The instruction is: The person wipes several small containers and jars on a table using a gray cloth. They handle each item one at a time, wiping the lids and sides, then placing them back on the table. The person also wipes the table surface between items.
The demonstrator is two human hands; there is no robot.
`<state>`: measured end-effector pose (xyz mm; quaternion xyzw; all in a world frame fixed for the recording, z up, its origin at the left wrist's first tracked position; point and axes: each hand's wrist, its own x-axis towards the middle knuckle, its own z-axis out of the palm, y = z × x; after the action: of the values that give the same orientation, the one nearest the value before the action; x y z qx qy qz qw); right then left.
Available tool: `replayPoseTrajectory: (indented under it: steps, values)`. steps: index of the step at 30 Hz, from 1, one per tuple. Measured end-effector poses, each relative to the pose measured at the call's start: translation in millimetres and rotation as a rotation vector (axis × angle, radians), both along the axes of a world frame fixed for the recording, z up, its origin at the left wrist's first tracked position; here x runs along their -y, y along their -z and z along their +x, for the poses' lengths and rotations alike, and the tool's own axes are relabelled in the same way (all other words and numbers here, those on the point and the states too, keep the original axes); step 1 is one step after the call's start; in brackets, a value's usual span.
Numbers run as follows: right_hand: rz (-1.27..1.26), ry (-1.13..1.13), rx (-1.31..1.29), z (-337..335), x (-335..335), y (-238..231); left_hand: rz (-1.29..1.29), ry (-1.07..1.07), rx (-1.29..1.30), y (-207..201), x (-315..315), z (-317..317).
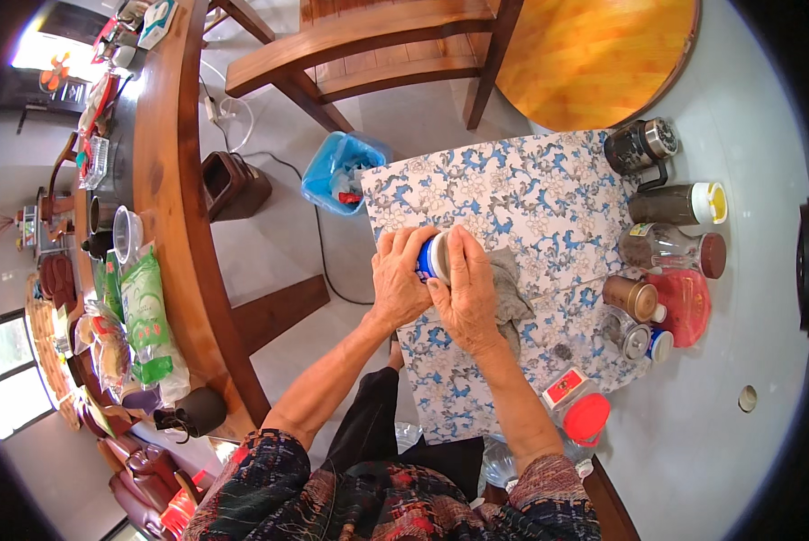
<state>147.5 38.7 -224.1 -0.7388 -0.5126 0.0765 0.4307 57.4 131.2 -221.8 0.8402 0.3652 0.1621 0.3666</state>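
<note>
Above the blue-and-white floral cloth point(512, 189), left hand point(400, 279) and right hand point(466, 293) together clasped a small blue-and-white round container point(432, 257), beside a grey rag point(510, 293).

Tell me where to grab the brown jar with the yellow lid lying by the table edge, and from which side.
Grip the brown jar around its round body, coming down from above. It lies on its side with the yellow lid pointing outward; a metal pot and another lying jar flank it, so sideways approaches look crowded.
</note>
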Motion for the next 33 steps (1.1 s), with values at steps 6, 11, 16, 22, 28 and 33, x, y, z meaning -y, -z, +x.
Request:
replayPoseTrajectory:
  steps: [6, 11, 16, 22, 28, 33]
  values:
    - [-0.114, -0.059, 0.041, -5, 1, 8, -0.096, -0.089, -0.011, 12, 13, -10]
    - [-0.040, -0.039, -0.235, -7, 4, 3, -0.018, 0.023, 0.111, 13, 16, -18]
    - [-0.012, 0.033, -0.277, 0, 15, 2, -0.164, 0.026, 0.181, 14, 13, -36]
    - [-0.407, 0.069, 0.254, 15, 85, 77, -0.563, -0.198, 0.497, 27, 7, -65]
    - [-0.393, 0.081, 0.466, 81, 18, 109, -0.562, -0.319, 0.494, 28, 10, -91]
    - [-0.402, 0.673, 0.556, 148, -57, 130, -0.590, -0.400, 0.467, 24, 11, -114]
